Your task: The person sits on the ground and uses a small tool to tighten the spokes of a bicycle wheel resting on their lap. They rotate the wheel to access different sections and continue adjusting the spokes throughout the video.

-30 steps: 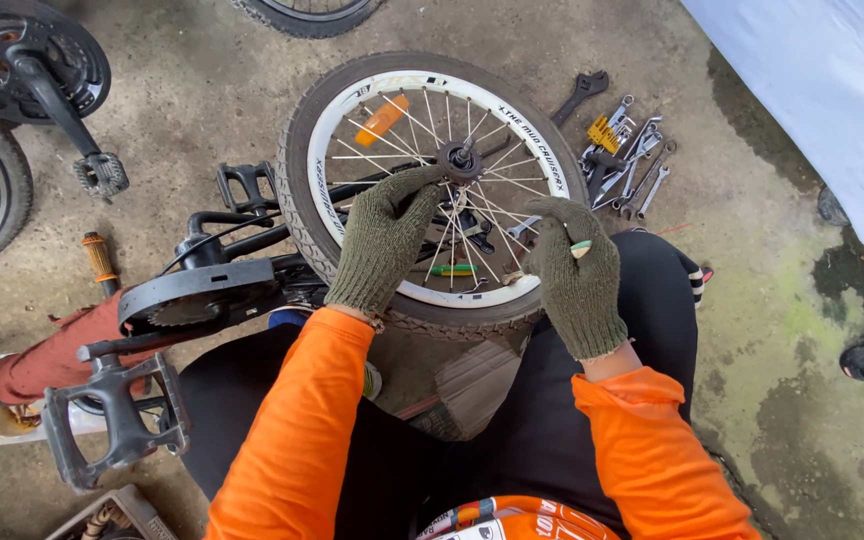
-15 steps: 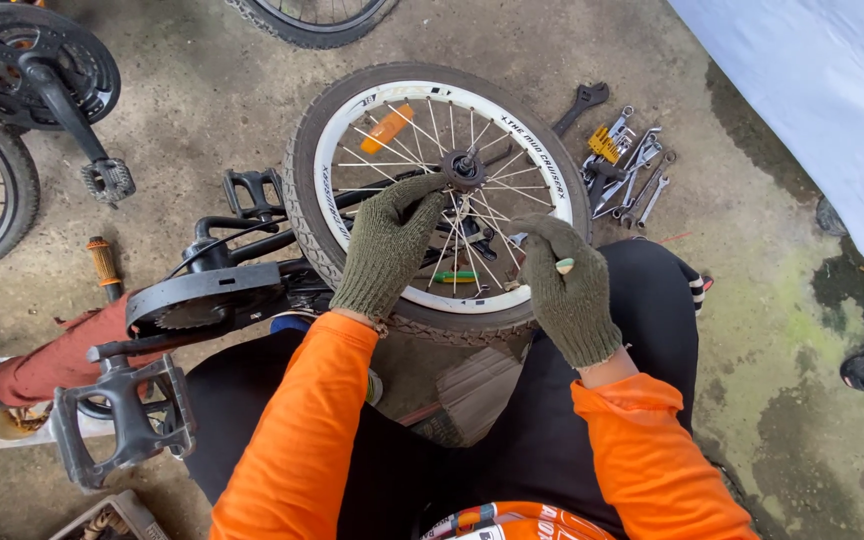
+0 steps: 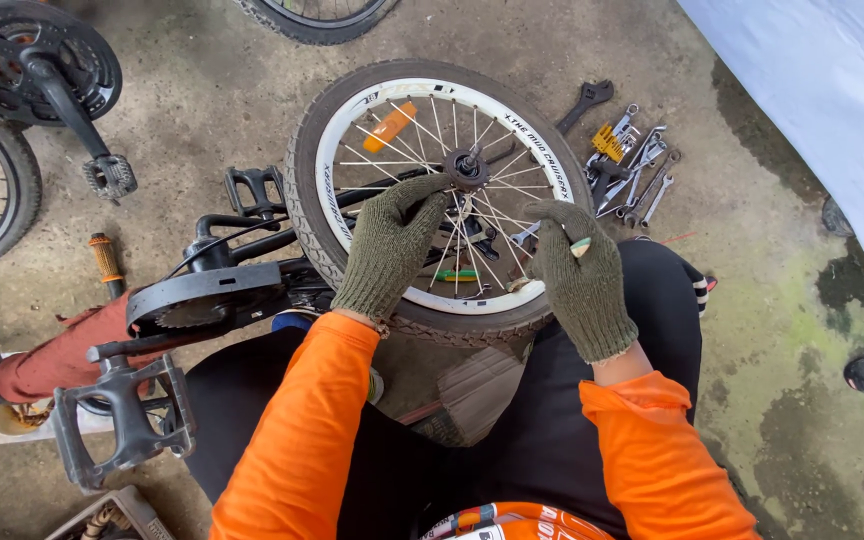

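Looking down: a pedal [image 3: 122, 425] and crank lie left. The gloved left hand [image 3: 389, 245] reaches curled fingers to the hub [image 3: 466, 165] of a small bicycle wheel [image 3: 439, 200] propped against the knees. The right hand [image 3: 580, 275] pinches a small tool. Wrenches [image 3: 627, 165] lie right. Steadying the wheel should help.

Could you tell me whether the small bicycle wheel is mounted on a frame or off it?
Off: the wheel lies flat on the floor, hub bare, no fork around it.
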